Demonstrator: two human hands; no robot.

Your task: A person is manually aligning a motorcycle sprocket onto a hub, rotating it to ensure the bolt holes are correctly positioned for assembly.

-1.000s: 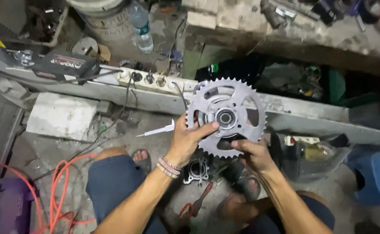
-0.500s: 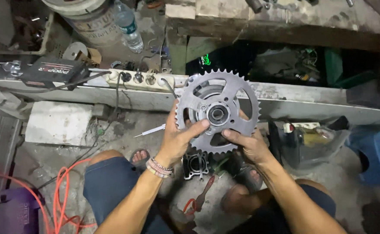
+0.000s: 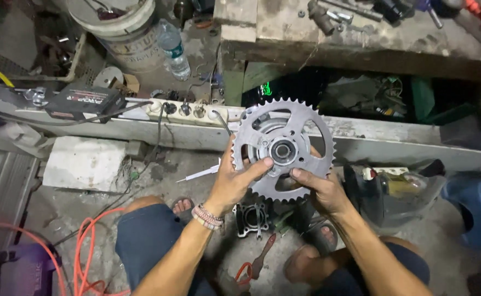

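Still gripped by left hand (image 3: 230, 183) and right hand (image 3: 321, 192), the sprocket (image 3: 283, 149) has barely shifted.

A grimy concrete floor (image 3: 158, 175) lies below a long grey metal beam (image 3: 416, 148). Beyond the beam stands a worn wooden workbench (image 3: 361, 38); left of it, a white bucket (image 3: 120, 27). An orange cable (image 3: 81, 246) coils on the floor nearer than the beam.

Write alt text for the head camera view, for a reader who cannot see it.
Two bare hands, the left hand and the right hand, hold up a large grey toothed sprocket by its lower edge, thumbs near its central hub. Below lie a small engine part and a brush on a cluttered workshop floor, with an orange cable at left.
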